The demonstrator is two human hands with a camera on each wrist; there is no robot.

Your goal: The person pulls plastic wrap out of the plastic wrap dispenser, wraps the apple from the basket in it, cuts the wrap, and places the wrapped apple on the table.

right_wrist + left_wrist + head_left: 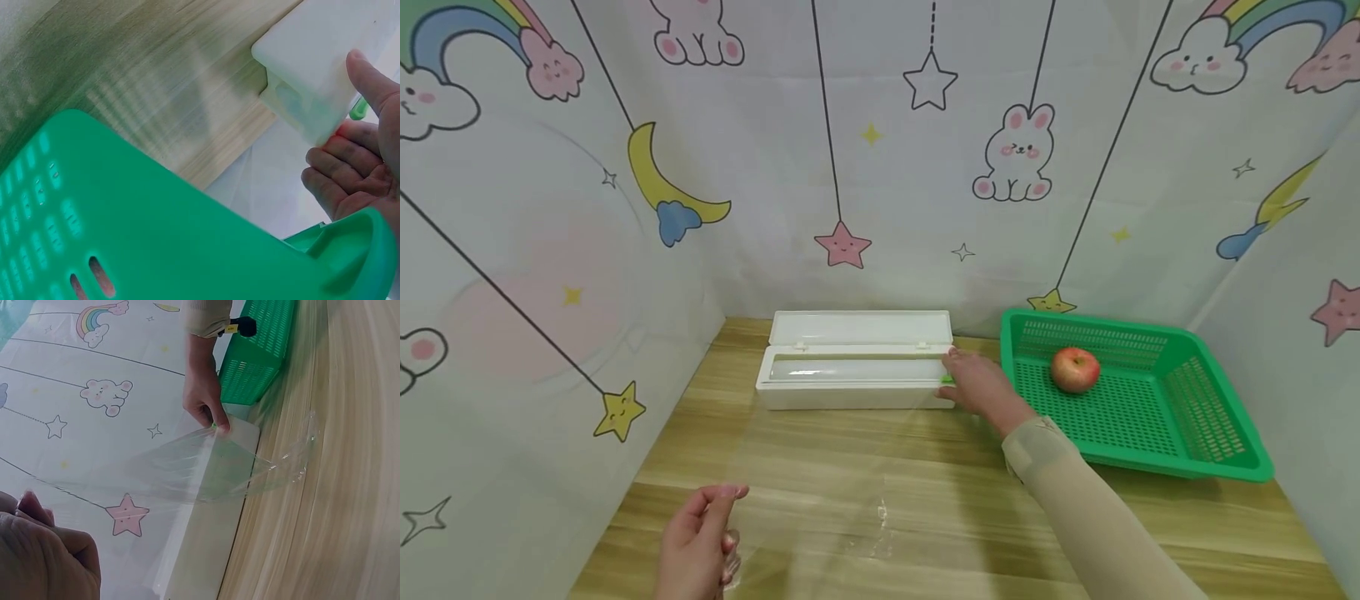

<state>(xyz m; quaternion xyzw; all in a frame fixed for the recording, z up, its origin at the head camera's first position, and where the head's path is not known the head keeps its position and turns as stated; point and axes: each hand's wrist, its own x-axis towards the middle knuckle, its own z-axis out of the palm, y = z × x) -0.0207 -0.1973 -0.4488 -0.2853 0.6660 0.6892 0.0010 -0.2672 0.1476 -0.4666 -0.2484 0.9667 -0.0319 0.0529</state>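
A white cling film dispenser (850, 397) stands at the back of the table with its lid (861, 327) raised and a film roll (857, 369) inside. My right hand (981, 385) grips its right end, thumb on the front, around the small green slide cutter (359, 109). Nearer the front, my left hand (695, 542) pinches the end of a clear sheet of cling film (231, 472). In the left wrist view the sheet stretches from that hand toward the dispenser, partly crumpled at its far side. The film's exact edges are hard to see.
To the right of the dispenser is a green plastic basket (1232, 408) holding a red apple (1075, 370). Its near wall is close to my right forearm. Printed cloth walls (910, 183) enclose the wooden table (700, 442) at the back and sides.
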